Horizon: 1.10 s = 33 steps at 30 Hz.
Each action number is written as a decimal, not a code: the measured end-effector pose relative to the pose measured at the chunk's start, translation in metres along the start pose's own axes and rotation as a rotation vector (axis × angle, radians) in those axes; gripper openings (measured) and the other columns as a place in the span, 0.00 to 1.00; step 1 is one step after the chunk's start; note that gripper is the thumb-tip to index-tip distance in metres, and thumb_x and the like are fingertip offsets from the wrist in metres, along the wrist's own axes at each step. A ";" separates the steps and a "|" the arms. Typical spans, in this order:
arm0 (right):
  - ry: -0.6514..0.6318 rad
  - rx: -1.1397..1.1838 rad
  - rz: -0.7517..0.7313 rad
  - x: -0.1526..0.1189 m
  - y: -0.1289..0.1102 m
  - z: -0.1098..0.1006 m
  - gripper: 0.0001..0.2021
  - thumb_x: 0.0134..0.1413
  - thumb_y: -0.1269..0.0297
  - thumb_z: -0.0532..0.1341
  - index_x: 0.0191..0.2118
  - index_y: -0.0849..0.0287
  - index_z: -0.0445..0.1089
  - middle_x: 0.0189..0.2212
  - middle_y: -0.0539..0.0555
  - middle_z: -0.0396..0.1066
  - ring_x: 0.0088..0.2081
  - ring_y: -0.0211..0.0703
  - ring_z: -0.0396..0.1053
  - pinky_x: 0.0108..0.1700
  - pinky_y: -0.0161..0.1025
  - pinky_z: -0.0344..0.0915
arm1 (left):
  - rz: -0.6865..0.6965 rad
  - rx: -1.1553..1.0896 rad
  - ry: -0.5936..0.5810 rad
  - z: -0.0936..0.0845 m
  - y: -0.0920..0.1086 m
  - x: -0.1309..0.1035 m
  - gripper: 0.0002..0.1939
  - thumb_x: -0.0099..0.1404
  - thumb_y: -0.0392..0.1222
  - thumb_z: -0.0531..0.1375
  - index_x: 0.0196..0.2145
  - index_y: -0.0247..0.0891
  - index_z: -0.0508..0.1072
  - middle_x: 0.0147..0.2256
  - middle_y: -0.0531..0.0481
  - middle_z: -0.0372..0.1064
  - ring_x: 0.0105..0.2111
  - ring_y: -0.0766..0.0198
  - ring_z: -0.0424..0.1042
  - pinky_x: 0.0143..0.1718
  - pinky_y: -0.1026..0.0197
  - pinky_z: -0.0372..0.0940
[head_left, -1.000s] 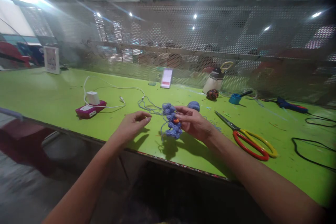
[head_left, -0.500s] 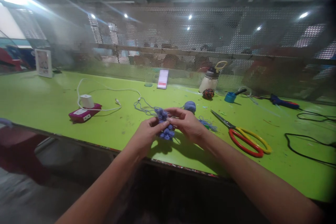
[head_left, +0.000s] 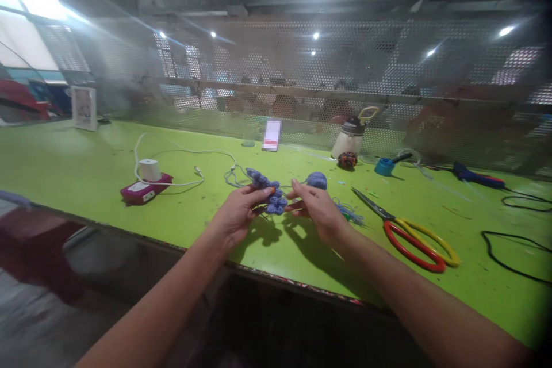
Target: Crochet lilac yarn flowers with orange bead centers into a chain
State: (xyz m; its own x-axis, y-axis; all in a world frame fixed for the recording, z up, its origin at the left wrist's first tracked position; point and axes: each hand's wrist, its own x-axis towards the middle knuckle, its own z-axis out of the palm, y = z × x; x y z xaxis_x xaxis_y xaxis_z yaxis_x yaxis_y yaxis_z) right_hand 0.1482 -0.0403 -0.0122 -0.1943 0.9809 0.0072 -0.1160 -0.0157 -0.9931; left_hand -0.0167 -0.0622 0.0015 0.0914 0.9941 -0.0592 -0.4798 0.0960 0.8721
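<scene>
Pinched between the thumb and fingers of my left hand [head_left: 238, 211] is a purple-blue crocheted piece [head_left: 276, 202], held above the green table; a small orange spot shows beside the thumb. Just right of the piece is my right hand [head_left: 317, 204], its fingers apart, with nothing clearly visible in them. Loose purple yarn [head_left: 233, 175] runs behind the left hand. A purple yarn ball [head_left: 317, 180] lies behind my right hand, and a tangle of yarn ends [head_left: 351, 214] is to its right.
Large scissors [head_left: 414, 238] with red and yellow handles lie at the right, beyond them a blue pot [head_left: 384, 166], pliers [head_left: 478, 176] and black cord. A bottle [head_left: 347, 141], dark yarn ball [head_left: 347, 160] and phone [head_left: 271, 134] stand behind. Power strip [head_left: 146, 188] at left.
My right hand has come off the crocheted piece and its fingers have spread. The piece is now in my left hand alone and has turned. The view has shifted slightly.
</scene>
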 end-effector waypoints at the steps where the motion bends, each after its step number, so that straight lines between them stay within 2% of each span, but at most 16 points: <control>1: -0.075 0.002 0.016 -0.003 -0.001 0.003 0.18 0.48 0.48 0.67 0.30 0.61 0.72 0.34 0.56 0.72 0.29 0.39 0.70 0.30 0.37 0.63 | 0.008 0.001 0.000 0.000 0.001 0.001 0.04 0.53 0.28 0.67 0.30 0.29 0.79 0.32 0.44 0.78 0.28 0.68 0.73 0.29 0.68 0.65; 3: -0.224 0.013 0.050 -0.010 -0.002 0.007 0.18 0.46 0.49 0.69 0.33 0.62 0.75 0.34 0.57 0.74 0.31 0.42 0.71 0.32 0.39 0.64 | 0.021 0.002 -0.005 -0.001 0.002 0.002 0.04 0.52 0.29 0.68 0.29 0.28 0.79 0.31 0.43 0.77 0.28 0.67 0.73 0.29 0.66 0.65; 5: -0.301 0.030 0.060 -0.013 -0.002 0.010 0.18 0.42 0.52 0.71 0.34 0.61 0.75 0.33 0.56 0.74 0.31 0.41 0.71 0.34 0.39 0.64 | 0.029 0.004 -0.010 -0.001 0.003 0.004 0.04 0.52 0.29 0.68 0.29 0.27 0.79 0.30 0.42 0.77 0.28 0.66 0.73 0.29 0.65 0.65; 9: -0.301 0.027 0.029 -0.012 0.001 0.009 0.14 0.40 0.56 0.73 0.30 0.60 0.75 0.27 0.51 0.72 0.28 0.36 0.68 0.32 0.36 0.61 | 0.037 0.005 -0.010 -0.002 0.007 0.005 0.02 0.53 0.30 0.67 0.27 0.28 0.78 0.28 0.44 0.76 0.27 0.65 0.73 0.29 0.65 0.65; 16: -0.297 -0.002 0.057 -0.010 0.005 0.009 0.12 0.43 0.57 0.72 0.27 0.60 0.75 0.19 0.49 0.69 0.20 0.33 0.61 0.25 0.36 0.56 | 0.068 0.017 0.044 0.001 0.010 0.005 0.03 0.53 0.29 0.66 0.25 0.30 0.76 0.26 0.48 0.74 0.23 0.70 0.69 0.26 0.67 0.62; 19: -0.283 0.025 0.083 -0.011 0.003 0.011 0.11 0.42 0.58 0.71 0.27 0.61 0.75 0.23 0.52 0.72 0.24 0.37 0.66 0.28 0.37 0.60 | 0.068 0.023 0.067 0.001 0.009 0.005 0.03 0.54 0.29 0.66 0.25 0.31 0.75 0.25 0.49 0.73 0.23 0.70 0.69 0.25 0.66 0.61; 22: -0.227 0.069 0.057 -0.011 0.003 0.011 0.10 0.41 0.62 0.70 0.31 0.60 0.76 0.31 0.56 0.74 0.33 0.43 0.70 0.35 0.40 0.65 | 0.063 0.023 0.093 0.002 0.007 0.005 0.04 0.54 0.29 0.66 0.24 0.31 0.75 0.24 0.49 0.73 0.23 0.69 0.69 0.26 0.66 0.61; 26: -0.029 0.070 -0.038 -0.008 0.004 0.006 0.09 0.43 0.64 0.68 0.34 0.57 0.74 0.33 0.55 0.72 0.37 0.46 0.69 0.39 0.44 0.65 | 0.066 -0.009 0.130 0.001 0.004 0.005 0.03 0.56 0.30 0.65 0.25 0.31 0.76 0.28 0.47 0.75 0.27 0.68 0.71 0.30 0.65 0.62; 29: 0.107 0.050 -0.150 -0.006 0.004 0.004 0.05 0.45 0.63 0.67 0.29 0.56 0.71 0.29 0.52 0.68 0.35 0.43 0.66 0.38 0.42 0.62 | 0.067 -0.046 0.143 -0.001 0.004 0.004 0.02 0.56 0.31 0.66 0.27 0.32 0.76 0.29 0.47 0.75 0.28 0.67 0.71 0.30 0.65 0.62; 31: 0.072 0.049 -0.169 -0.007 0.003 0.005 0.05 0.43 0.64 0.67 0.27 0.56 0.71 0.27 0.51 0.67 0.33 0.42 0.65 0.36 0.41 0.61 | 0.064 -0.071 0.146 -0.001 0.004 0.004 0.02 0.56 0.32 0.66 0.27 0.32 0.76 0.28 0.48 0.75 0.28 0.67 0.71 0.30 0.64 0.62; 33: -0.024 0.063 -0.145 -0.009 0.002 0.008 0.05 0.39 0.68 0.67 0.28 0.57 0.73 0.27 0.53 0.69 0.31 0.42 0.65 0.35 0.41 0.61 | 0.060 -0.095 0.149 0.001 0.005 0.003 0.01 0.56 0.32 0.65 0.27 0.32 0.76 0.27 0.48 0.74 0.27 0.67 0.71 0.29 0.64 0.62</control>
State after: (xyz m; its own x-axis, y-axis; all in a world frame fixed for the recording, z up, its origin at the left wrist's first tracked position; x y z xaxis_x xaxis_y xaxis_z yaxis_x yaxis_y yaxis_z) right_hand 0.1422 -0.0512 -0.0130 -0.1946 0.9688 0.1536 -0.2055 0.1128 -0.9721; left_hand -0.0181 -0.0588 0.0056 -0.0666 0.9941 -0.0855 -0.5611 0.0335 0.8271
